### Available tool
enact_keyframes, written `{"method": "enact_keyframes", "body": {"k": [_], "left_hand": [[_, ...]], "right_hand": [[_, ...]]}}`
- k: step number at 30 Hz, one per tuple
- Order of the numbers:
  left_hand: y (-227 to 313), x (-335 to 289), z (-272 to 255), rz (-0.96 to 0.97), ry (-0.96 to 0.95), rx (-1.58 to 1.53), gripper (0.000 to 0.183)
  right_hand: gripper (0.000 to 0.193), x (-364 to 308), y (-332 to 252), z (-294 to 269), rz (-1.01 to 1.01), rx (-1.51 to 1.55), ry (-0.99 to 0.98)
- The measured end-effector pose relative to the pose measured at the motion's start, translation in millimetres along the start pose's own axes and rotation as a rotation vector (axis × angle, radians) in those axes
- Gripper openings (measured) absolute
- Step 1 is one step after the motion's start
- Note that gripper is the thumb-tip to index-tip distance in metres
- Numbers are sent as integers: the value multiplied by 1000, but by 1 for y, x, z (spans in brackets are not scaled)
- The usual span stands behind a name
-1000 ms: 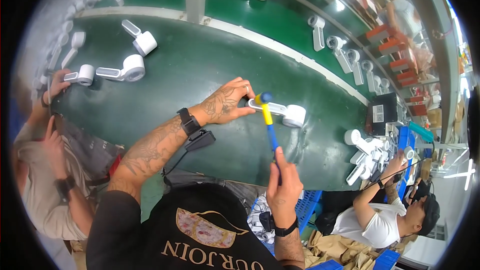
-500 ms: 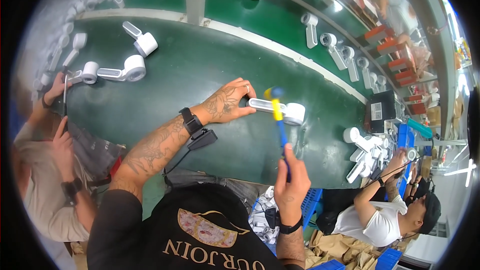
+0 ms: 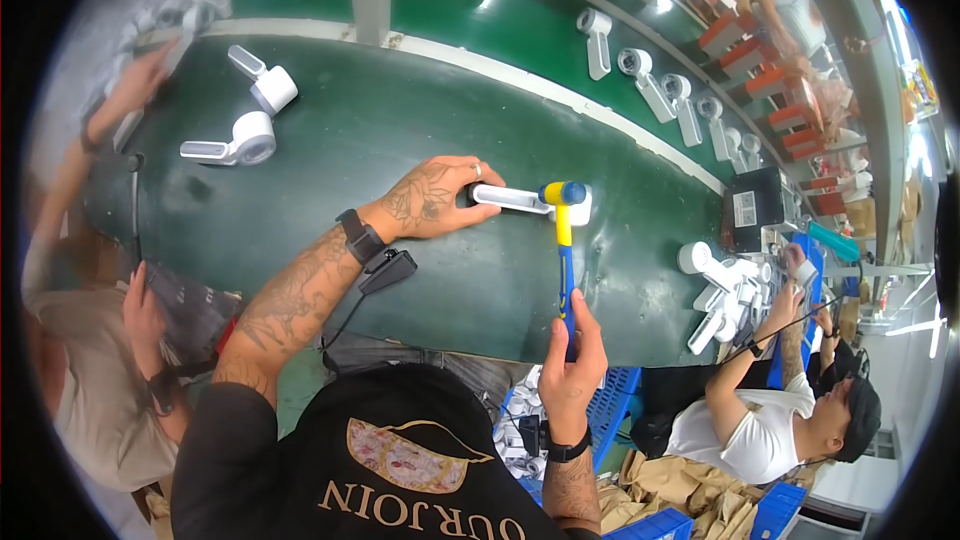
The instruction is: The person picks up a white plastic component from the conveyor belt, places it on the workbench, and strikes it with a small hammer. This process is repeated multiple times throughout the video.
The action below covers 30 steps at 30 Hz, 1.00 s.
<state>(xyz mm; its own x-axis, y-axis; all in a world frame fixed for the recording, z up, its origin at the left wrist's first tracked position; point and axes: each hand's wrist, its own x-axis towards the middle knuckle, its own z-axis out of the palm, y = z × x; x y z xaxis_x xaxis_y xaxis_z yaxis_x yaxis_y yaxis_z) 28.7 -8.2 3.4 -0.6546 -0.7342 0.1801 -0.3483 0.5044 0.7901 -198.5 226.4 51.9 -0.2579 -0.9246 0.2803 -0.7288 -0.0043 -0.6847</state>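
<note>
A white device point(image 3: 508, 199) with a long slotted handle and a rounded head lies on the green table in front of me. My left hand point(image 3: 436, 198) grips the free end of its handle between thumb and fingers. In my right hand point(image 3: 572, 372) is a mallet point(image 3: 565, 260) with a yellow and blue head and a blue and yellow handle. The mallet head is over the device where handle and rounded head meet, hiding part of it; I cannot tell whether they touch.
Two more white devices point(image 3: 252, 139) lie at the left, beside a co-worker's arm point(image 3: 62, 180). A pile of them point(image 3: 722, 290) sits at the right near another person point(image 3: 745, 430). Beyond the white rail point(image 3: 540, 85), a green belt point(image 3: 430, 10) carries several more.
My mallet has gone from a blurred swing to a sharp pose above the device's head end. The left co-worker's hand has moved forward, and a white device there has left the table.
</note>
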Motion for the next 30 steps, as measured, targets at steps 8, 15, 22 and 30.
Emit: {"method": "enact_keyframes", "body": {"k": [8,15,22,30], "left_hand": [[-3,5,17,90,151,-75,27],[2,4,15,14,110,-75,26],[4,6,18,36,159,-86,25],[-35,63,-23,-133,528,199,32]], "right_hand": [[46,8,-13,2,-68,-219,-125],[46,10,-16,9,-197,-229,-148],[44,9,-8,11,-192,-52,-30],[44,2,45,7,95,127,174]]}}
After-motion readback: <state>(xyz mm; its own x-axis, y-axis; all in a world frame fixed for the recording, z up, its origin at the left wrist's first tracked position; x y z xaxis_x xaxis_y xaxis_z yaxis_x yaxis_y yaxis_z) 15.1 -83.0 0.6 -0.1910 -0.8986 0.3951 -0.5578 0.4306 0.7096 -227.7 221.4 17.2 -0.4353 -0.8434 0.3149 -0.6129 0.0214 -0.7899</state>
